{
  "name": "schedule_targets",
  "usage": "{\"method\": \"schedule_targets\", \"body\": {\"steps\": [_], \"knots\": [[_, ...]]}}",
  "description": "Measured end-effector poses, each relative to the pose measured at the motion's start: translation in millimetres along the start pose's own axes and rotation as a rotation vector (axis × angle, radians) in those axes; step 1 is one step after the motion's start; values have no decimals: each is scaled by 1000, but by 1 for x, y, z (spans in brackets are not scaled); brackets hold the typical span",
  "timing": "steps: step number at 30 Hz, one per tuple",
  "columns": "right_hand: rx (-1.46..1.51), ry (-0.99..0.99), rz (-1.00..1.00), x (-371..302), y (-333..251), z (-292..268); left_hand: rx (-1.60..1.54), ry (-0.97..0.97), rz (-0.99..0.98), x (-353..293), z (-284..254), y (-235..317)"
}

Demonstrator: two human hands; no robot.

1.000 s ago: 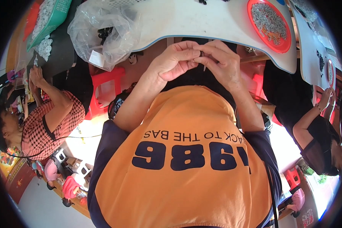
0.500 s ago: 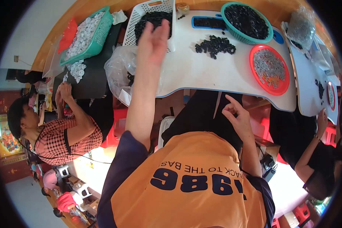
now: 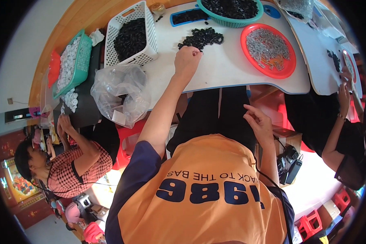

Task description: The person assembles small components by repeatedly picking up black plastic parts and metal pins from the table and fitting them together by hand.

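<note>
My left hand (image 3: pixel 187 62) reaches over the table with its fingers curled closed, at the near edge of a loose pile of small black parts (image 3: pixel 203 37). Whatever the fingertips may hold there is hidden. Above my lap, by the table's front edge, hovers my right hand (image 3: pixel 258 122), its fingers loosely bent and apart with nothing visible in them. Left of the pile, a white perforated basket (image 3: pixel 150 38) holds many similar black parts. A red round tray (image 3: pixel 288 72) with small grey pieces lies to the right.
A green round basket (image 3: pixel 227 21) of black parts stands at the back, beside a blue tray (image 3: pixel 175 20). A clear plastic bag (image 3: pixel 120 87) sits by the table's left edge. Co-workers sit on both sides; the left one has a green basket (image 3: pixel 83 57) of white parts.
My left hand has come from over the white basket to the pile of black parts, its fingers closing. My right hand stays above my lap. The view has shifted, moving the table items leftward and up.
</note>
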State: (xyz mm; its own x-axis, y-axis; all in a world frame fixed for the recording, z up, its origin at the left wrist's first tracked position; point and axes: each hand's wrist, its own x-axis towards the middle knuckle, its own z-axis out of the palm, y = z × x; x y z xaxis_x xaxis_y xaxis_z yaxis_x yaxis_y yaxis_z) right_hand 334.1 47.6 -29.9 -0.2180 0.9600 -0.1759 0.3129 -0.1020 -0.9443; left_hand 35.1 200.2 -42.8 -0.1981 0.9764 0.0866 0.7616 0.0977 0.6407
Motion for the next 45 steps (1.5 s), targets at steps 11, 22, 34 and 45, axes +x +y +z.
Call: {"method": "schedule_targets", "body": {"steps": [11, 22, 34, 45], "knots": [[-55, 82, -38, 7, -8, -10, -142, 70, 236, -17, 14, -10], [-373, 387, -160, 74, -21, -82, -767, 91, -103, -87, 2, -13], [-798, 218, -415, 170, -6, -103, -848, 259, -167, -67, 4, -43], [-886, 195, -462, 187, -7, -104, -924, 324, -149, -70, 6, -45]]}}
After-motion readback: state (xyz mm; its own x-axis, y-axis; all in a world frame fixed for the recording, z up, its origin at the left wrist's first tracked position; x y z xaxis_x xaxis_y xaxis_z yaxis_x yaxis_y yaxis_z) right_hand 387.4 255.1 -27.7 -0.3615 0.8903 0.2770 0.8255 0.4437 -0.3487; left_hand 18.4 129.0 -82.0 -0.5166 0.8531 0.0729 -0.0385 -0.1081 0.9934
